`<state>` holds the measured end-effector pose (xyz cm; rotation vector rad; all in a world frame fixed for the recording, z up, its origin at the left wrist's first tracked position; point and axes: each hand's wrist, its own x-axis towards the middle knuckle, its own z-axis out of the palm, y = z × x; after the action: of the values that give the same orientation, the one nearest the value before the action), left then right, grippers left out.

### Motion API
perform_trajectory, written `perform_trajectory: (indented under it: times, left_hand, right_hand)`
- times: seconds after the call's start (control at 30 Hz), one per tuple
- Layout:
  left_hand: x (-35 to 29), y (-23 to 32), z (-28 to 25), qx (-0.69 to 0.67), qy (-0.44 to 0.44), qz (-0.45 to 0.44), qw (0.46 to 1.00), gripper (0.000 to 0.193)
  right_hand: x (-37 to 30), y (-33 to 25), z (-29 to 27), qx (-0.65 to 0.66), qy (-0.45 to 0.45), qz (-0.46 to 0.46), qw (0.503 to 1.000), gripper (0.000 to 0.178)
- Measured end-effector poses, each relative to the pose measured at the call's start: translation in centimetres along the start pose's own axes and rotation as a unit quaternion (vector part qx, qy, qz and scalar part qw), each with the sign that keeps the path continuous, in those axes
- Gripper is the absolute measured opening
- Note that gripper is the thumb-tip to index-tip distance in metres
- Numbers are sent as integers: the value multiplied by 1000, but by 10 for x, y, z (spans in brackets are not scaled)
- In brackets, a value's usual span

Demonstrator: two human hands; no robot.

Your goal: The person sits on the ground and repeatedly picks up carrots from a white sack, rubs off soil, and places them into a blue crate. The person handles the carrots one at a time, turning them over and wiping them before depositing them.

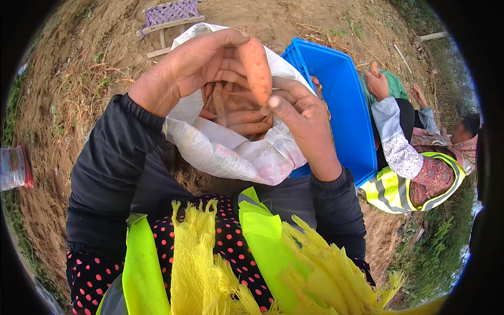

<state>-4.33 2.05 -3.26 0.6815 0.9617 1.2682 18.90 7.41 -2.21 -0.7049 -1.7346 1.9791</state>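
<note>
An orange carrot (255, 71) is held up over the mouth of a white woven sack (205, 152). My left hand (202, 63) grips its upper end, thumb on top and fingers curled behind. At the lower tip, the thumb and bent fingers of my right hand (304, 118) close on the same carrot. Inside the sack, right below my hands, lies a heap of carrots (247, 118); my hands hide part of it. The sack's rim is rolled outward.
A blue plastic crate (346, 115) stands to the right of the sack. Beyond it, another person in a reflective vest (388, 189) holds up a hand (376, 83) near a green sack (396, 84). A low stool with a purple woven seat (170, 14) is on the soil at the far left.
</note>
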Motion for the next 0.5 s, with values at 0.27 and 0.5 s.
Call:
perform_trajectory:
  times: [0.27, 0.5]
  left_hand:
    - [0, -3, 1, 27, 2, 21, 999, 43]
    - [-3, -5, 2, 11, -5, 8, 1000, 54]
  right_hand:
    - [3, 6, -4, -41, 17, 5, 999, 31]
    - [-3, 6, -7, -11, -7, 24, 1000, 32]
